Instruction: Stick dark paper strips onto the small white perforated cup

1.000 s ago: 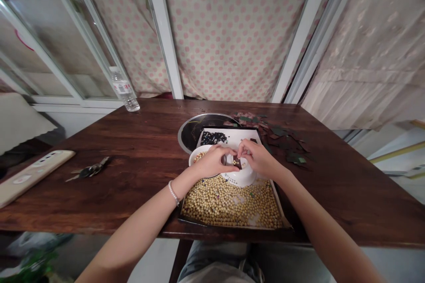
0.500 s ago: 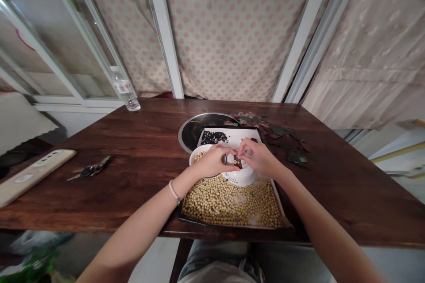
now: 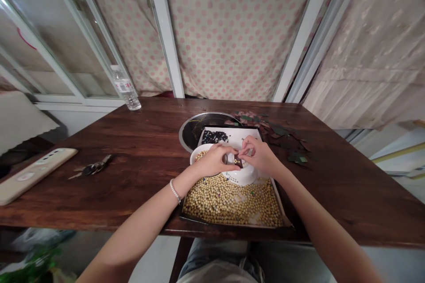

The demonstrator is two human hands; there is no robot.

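Note:
My left hand [image 3: 212,161], with a beaded bracelet at the wrist, is closed, thumb and fingers gripping the edges of a small dark brown piece [image 3: 238,162] with pale beads on it. Fingertips of my right hand [image 3: 260,155] are pinched together at the piece's upper right; whatever is between them is too small to make out. Beneath both hands stands a white dish [image 3: 241,179]. A white bowl [image 3: 193,155] of tan beads shows partly behind my left hand. Both sit in a shallow box [image 3: 244,132] with tan beads [image 3: 229,201] in front and black beads [image 3: 214,136] at the back.
A round dark tray [image 3: 187,135] lies partly under the box. Dark green and brown scraps [image 3: 280,130] are scattered at the back right. To the left are keys [image 3: 94,168], a phone [image 3: 40,172] and a water bottle [image 3: 126,88] on the wooden table [image 3: 142,141].
My right fingertips have shifted very slightly at the brown piece. The view has moved a little; my left hand keeps its grip.

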